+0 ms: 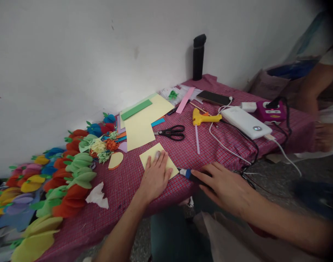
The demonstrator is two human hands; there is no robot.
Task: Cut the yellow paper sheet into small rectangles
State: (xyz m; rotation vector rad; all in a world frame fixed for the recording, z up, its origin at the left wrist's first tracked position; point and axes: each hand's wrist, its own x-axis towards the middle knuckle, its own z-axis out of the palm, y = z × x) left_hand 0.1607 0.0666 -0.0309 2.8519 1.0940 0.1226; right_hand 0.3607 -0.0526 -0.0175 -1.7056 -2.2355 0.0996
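Note:
My left hand (155, 177) lies flat, fingers stretched out, on a small yellow paper sheet (151, 153) near the front edge of the red checked table (120, 189). My right hand (223, 185) is closed around a blue and white glue stick or marker (187, 174), its white tip touching the right edge of the yellow sheet. Black scissors (172, 132) lie just beyond the sheet. Larger yellow sheets (143, 122) with a green strip (136, 109) lie further back.
Many coloured paper flowers (70, 171) crowd the table's left. A yellow glue gun (203, 118), white power bank (245, 122) with cables, phone (214, 97), purple device (271, 112) and black bottle (198, 57) stand to the right. Crumpled white paper (98, 195) lies near the front. Another person's arm (319, 91) is at far right.

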